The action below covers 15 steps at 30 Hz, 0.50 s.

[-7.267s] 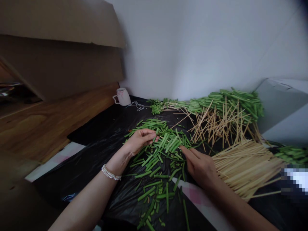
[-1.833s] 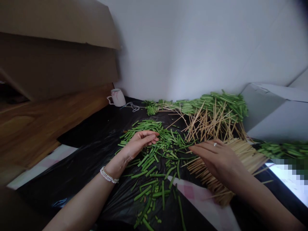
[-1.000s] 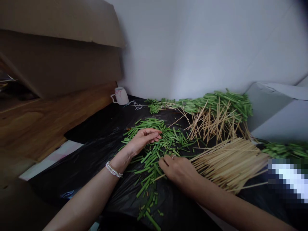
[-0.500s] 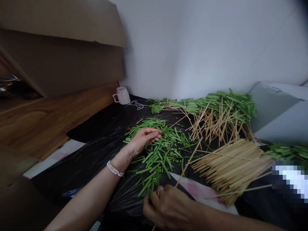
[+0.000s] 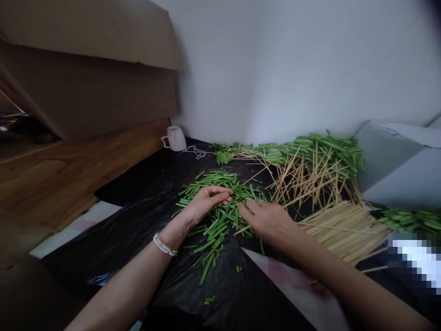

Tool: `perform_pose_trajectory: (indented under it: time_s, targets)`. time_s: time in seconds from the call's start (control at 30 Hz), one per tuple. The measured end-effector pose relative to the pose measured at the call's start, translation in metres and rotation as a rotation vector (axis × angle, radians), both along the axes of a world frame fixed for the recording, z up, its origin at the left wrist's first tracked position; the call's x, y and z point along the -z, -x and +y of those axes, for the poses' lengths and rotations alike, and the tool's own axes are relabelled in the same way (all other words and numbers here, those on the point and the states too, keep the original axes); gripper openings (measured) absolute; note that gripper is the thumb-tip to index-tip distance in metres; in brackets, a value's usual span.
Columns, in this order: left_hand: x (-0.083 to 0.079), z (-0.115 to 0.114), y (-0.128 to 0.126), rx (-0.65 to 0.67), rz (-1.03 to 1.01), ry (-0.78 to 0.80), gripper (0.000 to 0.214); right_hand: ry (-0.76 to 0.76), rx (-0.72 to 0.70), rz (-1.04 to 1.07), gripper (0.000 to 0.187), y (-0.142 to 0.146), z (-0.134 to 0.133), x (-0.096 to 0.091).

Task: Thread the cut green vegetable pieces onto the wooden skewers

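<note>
Green stems (image 5: pixel 229 214) now between hands (image 5: pixel 209 200) (image 5: pixel 270 220)

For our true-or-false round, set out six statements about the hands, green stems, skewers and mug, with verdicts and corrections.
1. The left hand has a white beaded bracelet at its wrist. True.
2. The ring is on the left hand. False: it is on the right hand.
3. A wooden skewer sticks out on both sides of the right hand. True.
4. The loose green stems lie on bare wood. False: they lie on black plastic.
5. The mug stands upright, handle toward the picture's left. True.
6. The flat layer of skewers lies left of both hands in the picture. False: it lies to their right.
</note>
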<state>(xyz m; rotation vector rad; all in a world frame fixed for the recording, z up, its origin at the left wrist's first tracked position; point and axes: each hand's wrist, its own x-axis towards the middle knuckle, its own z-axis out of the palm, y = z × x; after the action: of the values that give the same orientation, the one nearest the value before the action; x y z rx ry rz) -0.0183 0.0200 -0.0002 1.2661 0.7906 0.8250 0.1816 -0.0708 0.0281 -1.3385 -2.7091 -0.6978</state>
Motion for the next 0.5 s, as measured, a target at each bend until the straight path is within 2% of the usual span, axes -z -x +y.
perform_pose_trajectory:
  time_s: [0.1, 0.17, 0.27, 0.33, 0.4, 0.5]
  targets:
    - [0.001, -0.002, -0.002, 0.014, 0.075, -0.117, 0.026, 0.045, 0.130, 0.082, 0.021, -0.012, -0.007, -0.012]
    - [0.001, -0.005, -0.004, 0.028, 0.161, -0.264, 0.023, 0.121, 0.157, 0.128, 0.036, -0.014, -0.018, -0.011]
    - [0.002, -0.013, -0.008, 0.130, 0.336, -0.638, 0.014, 0.241, 0.070, 0.184, 0.063, -0.006, -0.042, 0.000]
    - [0.002, -0.018, -0.010, 0.235, 0.456, -0.873, 0.016, 0.323, -0.039, 0.243, 0.073, 0.002, -0.060, 0.010]
    - [0.001, -0.023, -0.011, 0.299, 0.544, -0.996, 0.024, 0.366, -0.083, 0.275, 0.067, 0.006, -0.075, 0.017]
    - [0.000, -0.025, -0.011, 0.311, 0.604, -1.040, 0.033, 0.410, -0.100, 0.267, 0.043, 0.000, -0.083, 0.023]
